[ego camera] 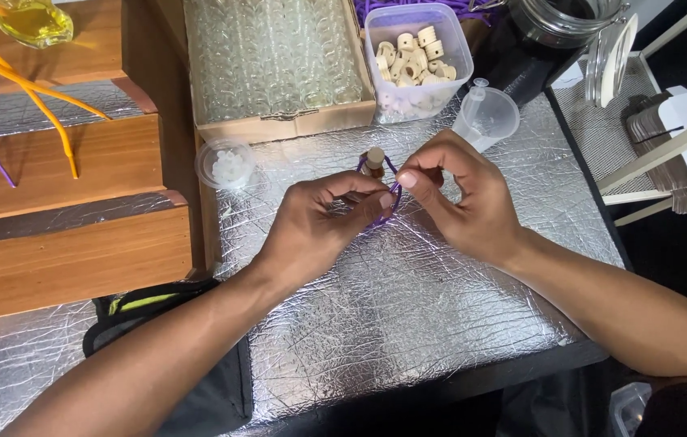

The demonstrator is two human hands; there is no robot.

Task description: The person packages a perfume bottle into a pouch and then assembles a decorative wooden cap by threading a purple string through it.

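My left hand [323, 226] and my right hand [461, 198] meet over the crinkled silver foil mat [408, 299]. Between their fingertips they pinch a thin purple cord [393, 198] that loops around a small corked bottle [373, 161]. The bottle stands upright just behind my fingers, its cork showing above the loop. Both hands grip the cord; the bottle's lower part is hidden by my fingers.
A cardboard box of small glass bottles [275, 61] sits at the back, beside a plastic tub of corks [416, 61]. A clear funnel cup [485, 117] and a small round lidded cup [226, 162] stand nearby. Wooden steps [60, 202] rise on the left, a big glass jar [554, 32] at back right.
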